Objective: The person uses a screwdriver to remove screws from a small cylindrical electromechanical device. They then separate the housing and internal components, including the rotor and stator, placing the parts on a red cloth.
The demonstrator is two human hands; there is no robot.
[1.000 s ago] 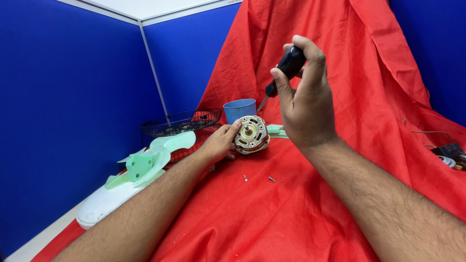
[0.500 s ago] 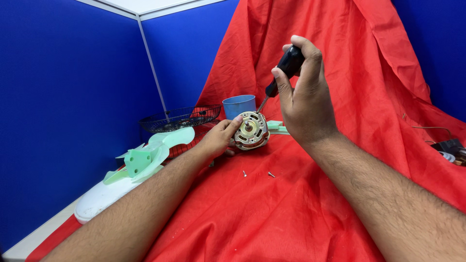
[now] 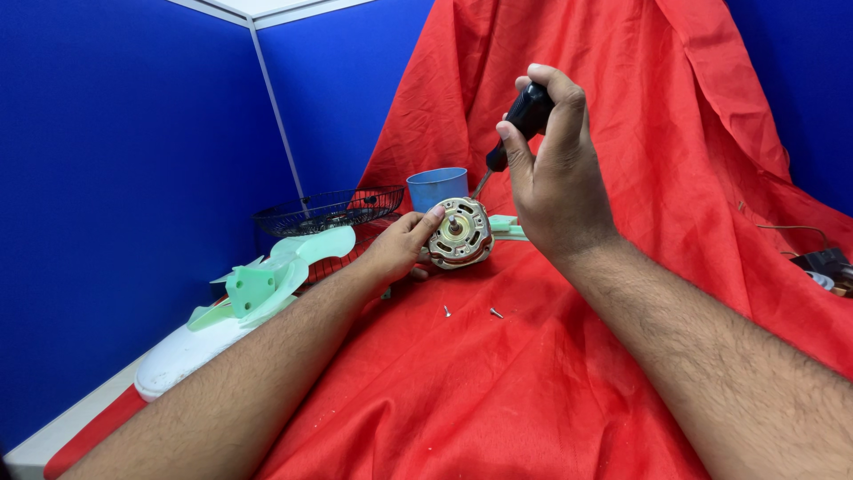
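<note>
The fan motor point(image 3: 458, 233) I'm working on is a round metal piece, brass-coloured on its face with a short shaft poking out of the middle, standing on edge on the red cloth point(image 3: 498, 391) near the centre of the desk. My left hand point(image 3: 402, 246) comes in from the left, forearm low across the cloth, and its fingers are curled around the motor's left rim, thumb on top, steadying it. My right hand point(image 3: 553, 169) is raised above and just right of the motor, fingers closed tight around the black handle of a screwdriver point(image 3: 518, 124); its shaft slants down to the motor's upper edge.

Far left on the desk lie a white fan housing point(image 3: 182, 356) and a pale green fan blade point(image 3: 267, 280), with a black wire fan guard point(image 3: 330, 210) behind them. A blue cup point(image 3: 436, 187) stands just behind the motor. Two small screws point(image 3: 471, 312) lie loose on the cloth in front of it. The cloth climbs up behind, and blue partition walls point(image 3: 115, 160) close in the space.
</note>
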